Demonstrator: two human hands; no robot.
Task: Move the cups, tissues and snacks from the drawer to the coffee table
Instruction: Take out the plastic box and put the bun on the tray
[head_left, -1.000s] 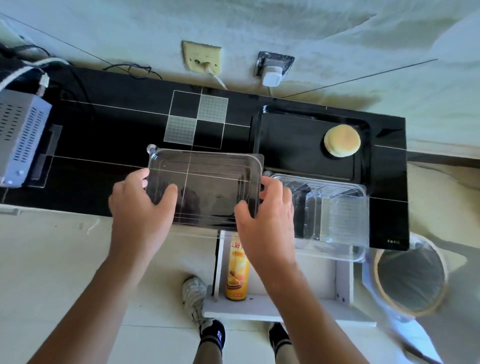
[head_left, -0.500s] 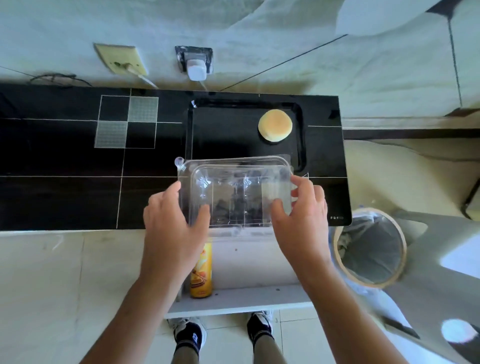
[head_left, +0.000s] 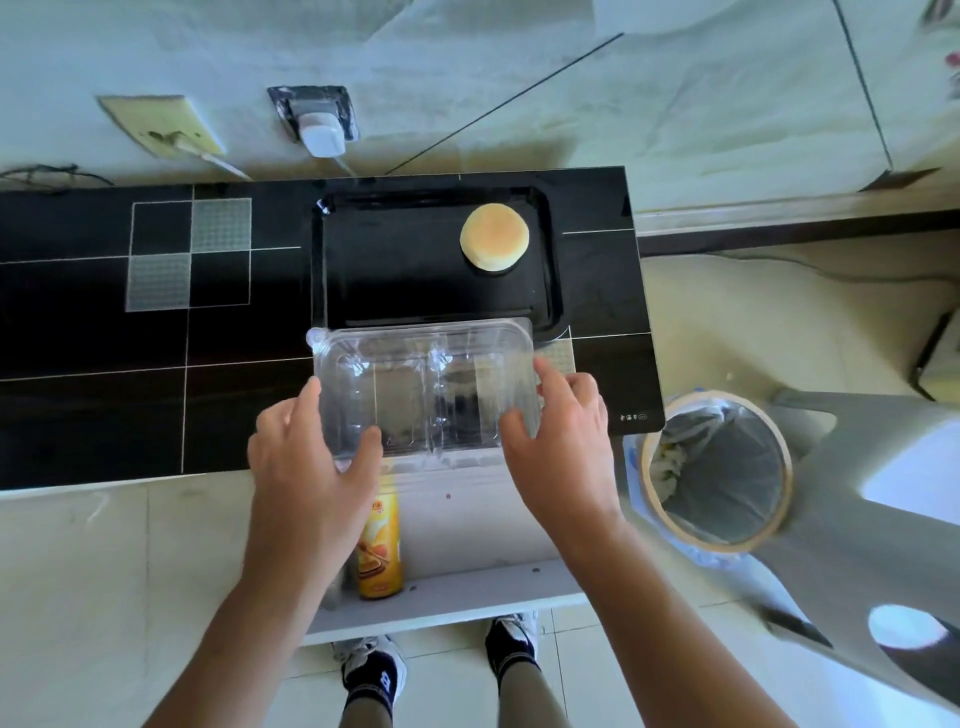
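Since a second ago the clear lid has swung over and now sits closed on the clear plastic clamshell box (head_left: 426, 389), which lies at the front edge of the glossy black tabletop (head_left: 104, 405). The left hand (head_left: 311, 467) and right hand (head_left: 563, 447) press its two ends, fingers spread, thumbs on top. At twelve o'clock, a round bun (head_left: 494, 237) rests on a black tray (head_left: 395, 270). At six o'clock, a yellow snack can (head_left: 379, 551) lies in the open white drawer (head_left: 467, 587).
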